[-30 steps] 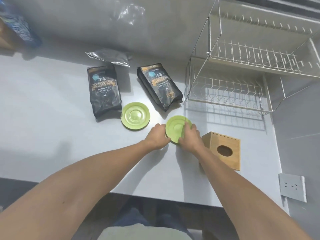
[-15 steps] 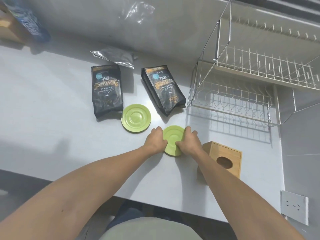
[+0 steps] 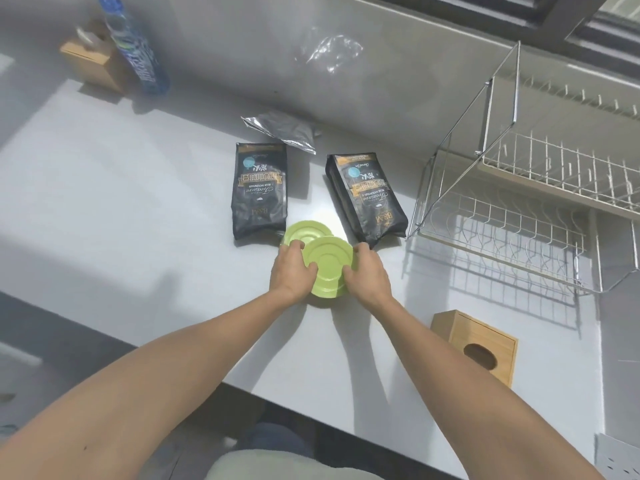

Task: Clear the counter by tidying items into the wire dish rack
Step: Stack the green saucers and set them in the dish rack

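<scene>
Hands, left (image 3: 291, 271) and right (image 3: 367, 275), grip closed on green saucer (image 3: 327, 265), arms extended forward.

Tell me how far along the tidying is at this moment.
Done: nothing; the rack holds no items. In hand: left hand and right hand grip one green saucer by its edges. Left: the second saucer, two coffee bags, a foil pouch and a wooden box sit on the counter.
</scene>
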